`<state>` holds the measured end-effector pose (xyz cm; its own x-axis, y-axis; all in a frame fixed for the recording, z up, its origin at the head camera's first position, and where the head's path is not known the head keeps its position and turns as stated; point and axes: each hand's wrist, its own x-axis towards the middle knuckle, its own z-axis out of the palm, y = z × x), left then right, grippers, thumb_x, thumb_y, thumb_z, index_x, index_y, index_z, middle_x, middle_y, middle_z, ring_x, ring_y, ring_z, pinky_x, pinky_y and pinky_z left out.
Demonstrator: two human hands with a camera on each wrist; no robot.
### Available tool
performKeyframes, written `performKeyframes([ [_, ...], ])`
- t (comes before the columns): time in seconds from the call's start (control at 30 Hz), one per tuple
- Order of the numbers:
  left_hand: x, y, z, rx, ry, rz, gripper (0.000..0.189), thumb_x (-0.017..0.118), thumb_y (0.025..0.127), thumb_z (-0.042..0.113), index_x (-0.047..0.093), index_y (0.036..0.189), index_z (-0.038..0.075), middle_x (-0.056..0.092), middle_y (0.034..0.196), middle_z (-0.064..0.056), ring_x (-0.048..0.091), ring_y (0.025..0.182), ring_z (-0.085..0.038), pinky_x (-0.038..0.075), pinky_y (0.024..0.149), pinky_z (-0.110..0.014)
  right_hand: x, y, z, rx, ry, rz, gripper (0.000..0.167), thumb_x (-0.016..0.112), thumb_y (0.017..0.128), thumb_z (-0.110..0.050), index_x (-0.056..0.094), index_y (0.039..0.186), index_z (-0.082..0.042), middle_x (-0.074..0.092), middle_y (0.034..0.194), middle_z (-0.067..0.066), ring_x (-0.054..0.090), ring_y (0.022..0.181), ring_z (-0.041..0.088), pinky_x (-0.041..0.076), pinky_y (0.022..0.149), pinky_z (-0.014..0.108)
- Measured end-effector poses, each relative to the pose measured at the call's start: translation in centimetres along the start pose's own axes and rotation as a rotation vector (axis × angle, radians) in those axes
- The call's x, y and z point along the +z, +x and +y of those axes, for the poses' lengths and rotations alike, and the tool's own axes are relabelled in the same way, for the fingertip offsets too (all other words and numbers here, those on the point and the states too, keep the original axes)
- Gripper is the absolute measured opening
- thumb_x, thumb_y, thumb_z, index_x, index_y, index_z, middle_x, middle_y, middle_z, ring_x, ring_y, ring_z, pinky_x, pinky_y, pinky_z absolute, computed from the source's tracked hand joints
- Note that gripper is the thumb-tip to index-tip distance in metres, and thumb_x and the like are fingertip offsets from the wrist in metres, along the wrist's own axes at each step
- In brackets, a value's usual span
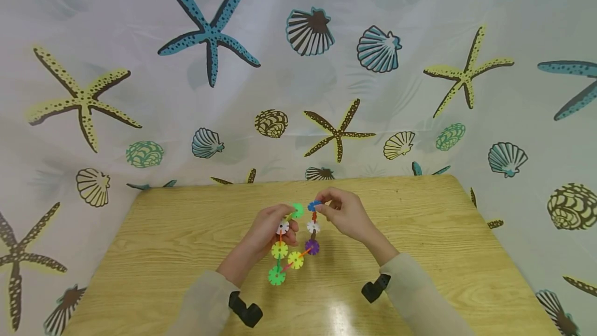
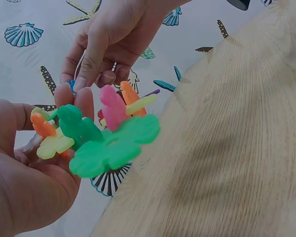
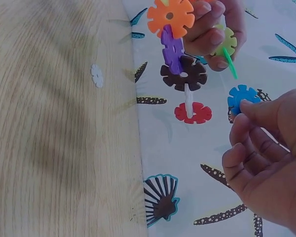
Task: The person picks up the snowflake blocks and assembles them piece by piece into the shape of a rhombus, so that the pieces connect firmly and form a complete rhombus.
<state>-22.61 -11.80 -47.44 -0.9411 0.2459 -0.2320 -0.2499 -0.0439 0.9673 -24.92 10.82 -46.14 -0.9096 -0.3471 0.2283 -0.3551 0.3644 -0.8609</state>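
Note:
My left hand (image 1: 268,229) grips a chain of slotted plastic discs (image 1: 280,249) at its upper left end. Between thumb and fingers, my right hand (image 1: 345,214) pinches a blue slotted disc (image 3: 241,98). In the right wrist view a gap separates it from the red disc (image 3: 193,113), which joins a white disc (image 3: 188,98) seen edge-on. Above these come a brown disc (image 3: 185,74), a purple disc (image 3: 172,49) and an orange disc (image 3: 170,18). The chain's lowest corner is a green disc (image 1: 276,276), large in the left wrist view.
A wooden table (image 1: 410,211) lies under both hands. A white cloth (image 1: 275,82) printed with starfish and shells hangs behind it and along its sides. Against the table top shows another white disc (image 3: 96,75) in the right wrist view. Dark wrist cameras (image 1: 247,311) sit over both sleeves.

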Motion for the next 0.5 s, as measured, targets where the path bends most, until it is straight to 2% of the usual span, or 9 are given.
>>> performKeyframes([
  [0.23, 0.14, -0.07, -0.06, -0.009, 0.038, -0.022, 0.037, 0.051, 0.109, 0.028, 0.066, 0.121, -0.003, 0.064, 0.071, 0.000, 0.062, 0.052, -0.010, 0.065, 0.067, -0.034, -0.05, 0.02, -0.12, -0.009, 0.012, -0.021, 0.008, 0.069, 0.103, -0.011, 0.073, 0.109, -0.010, 0.075, 0.101, 0.010, 0.064, 0.071, 0.029, 0.052, 0.060, 0.025],
  [0.43, 0.11, -0.20, -0.08, -0.012, 0.049, -0.046, 0.034, 0.053, 0.108, 0.030, 0.067, 0.117, 0.000, 0.064, 0.071, 0.000, 0.063, 0.052, -0.011, 0.065, 0.067, -0.035, 0.00, 0.03, -0.06, -0.016, -0.004, -0.027, 0.009, 0.068, 0.103, -0.011, 0.074, 0.111, -0.011, 0.075, 0.102, 0.008, 0.062, 0.069, 0.018, 0.053, 0.060, 0.026],
  [0.5, 0.16, -0.27, -0.07, -0.009, 0.054, -0.059, 0.034, 0.053, 0.108, 0.030, 0.067, 0.116, 0.000, 0.064, 0.071, 0.000, 0.063, 0.052, -0.011, 0.065, 0.067, -0.034, 0.02, 0.03, -0.10, -0.020, -0.004, -0.029, 0.010, 0.068, 0.103, -0.011, 0.074, 0.111, -0.010, 0.075, 0.102, 0.008, 0.063, 0.070, 0.020, 0.054, 0.061, 0.025],
])
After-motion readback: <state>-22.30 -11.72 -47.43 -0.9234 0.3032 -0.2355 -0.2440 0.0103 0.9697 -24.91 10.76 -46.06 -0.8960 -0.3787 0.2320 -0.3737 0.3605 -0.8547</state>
